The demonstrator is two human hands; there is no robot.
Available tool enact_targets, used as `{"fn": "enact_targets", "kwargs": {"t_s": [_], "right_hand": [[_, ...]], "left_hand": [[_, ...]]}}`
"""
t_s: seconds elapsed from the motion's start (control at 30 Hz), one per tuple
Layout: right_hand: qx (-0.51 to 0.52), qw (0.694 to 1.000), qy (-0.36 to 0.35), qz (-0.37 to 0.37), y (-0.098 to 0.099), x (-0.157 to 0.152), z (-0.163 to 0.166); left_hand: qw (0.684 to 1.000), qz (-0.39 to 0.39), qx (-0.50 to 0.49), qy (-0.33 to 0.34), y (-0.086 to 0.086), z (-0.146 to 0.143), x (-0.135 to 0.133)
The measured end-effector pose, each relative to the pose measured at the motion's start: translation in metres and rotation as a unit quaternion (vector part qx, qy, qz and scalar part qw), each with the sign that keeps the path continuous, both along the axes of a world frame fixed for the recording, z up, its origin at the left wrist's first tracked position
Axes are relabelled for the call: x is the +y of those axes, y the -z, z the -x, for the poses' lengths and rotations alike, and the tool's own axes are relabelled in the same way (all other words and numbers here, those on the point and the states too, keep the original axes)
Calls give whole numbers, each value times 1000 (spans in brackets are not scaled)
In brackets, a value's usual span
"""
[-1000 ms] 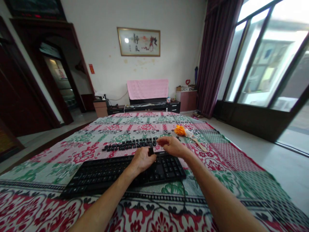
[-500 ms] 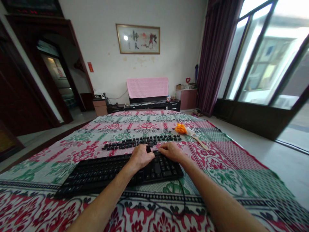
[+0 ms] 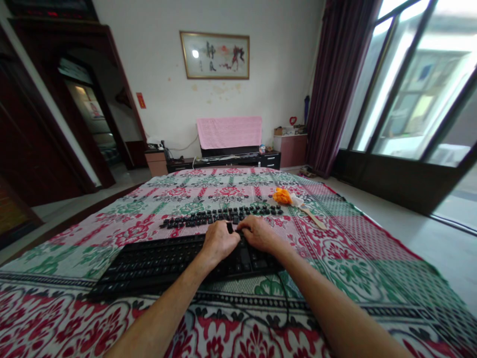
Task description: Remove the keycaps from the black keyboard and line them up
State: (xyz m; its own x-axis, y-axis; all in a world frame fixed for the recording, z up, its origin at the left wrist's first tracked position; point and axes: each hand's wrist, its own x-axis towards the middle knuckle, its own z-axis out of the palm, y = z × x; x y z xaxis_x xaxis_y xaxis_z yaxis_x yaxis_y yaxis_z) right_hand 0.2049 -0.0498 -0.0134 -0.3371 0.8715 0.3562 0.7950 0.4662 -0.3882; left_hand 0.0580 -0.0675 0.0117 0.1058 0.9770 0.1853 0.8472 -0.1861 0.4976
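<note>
Okay, I see left hand [image 3: 219, 241] pinched shut on small black keycap [image 3: 230, 227], above far edge of keyboard [image 3: 149, 263]. Right hand [image 3: 259, 233] curled alongside; grip, I cannot tell. Keycap likely light, stiff, slick: hold by sides. Loose keycaps [image 3: 208, 217] on cloth [image 3: 335, 248] beyond.

A black keyboard [image 3: 160, 266] lies on a cloth [image 3: 335, 238] patterned with red, green and pink flowers. Loose black keycaps [image 3: 219, 216] sit beside an orange tuft [image 3: 282, 196].

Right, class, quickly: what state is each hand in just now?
Left hand: closed, pinching a small black piece over the keyboard.
Right hand: fingers curled on the keyboard; grip cannot be told.
</note>
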Motion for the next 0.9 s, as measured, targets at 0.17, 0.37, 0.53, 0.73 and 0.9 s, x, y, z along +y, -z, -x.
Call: {"fn": "enact_targets", "kwargs": {"t_s": [0.17,0.37,0.53,0.73,0.9], "right_hand": [[10,1000,-20,13,2,4,-2],[26,999,-23,12,2,4,-5],[36,999,-22,21,2,4,-6],[35,999,-19,29,0,2,-5],[31,999,-13,18,-2,0,-4]], "left_hand": [[999,6,-36,-1,7,1,5],[996,52,-68,0,16,6,13],[1000,-23,-2,-8,3,-4,-2],[996,-66,60,10,-2,-11,-13],[998,11,-58,1,7,-1,2]]}}
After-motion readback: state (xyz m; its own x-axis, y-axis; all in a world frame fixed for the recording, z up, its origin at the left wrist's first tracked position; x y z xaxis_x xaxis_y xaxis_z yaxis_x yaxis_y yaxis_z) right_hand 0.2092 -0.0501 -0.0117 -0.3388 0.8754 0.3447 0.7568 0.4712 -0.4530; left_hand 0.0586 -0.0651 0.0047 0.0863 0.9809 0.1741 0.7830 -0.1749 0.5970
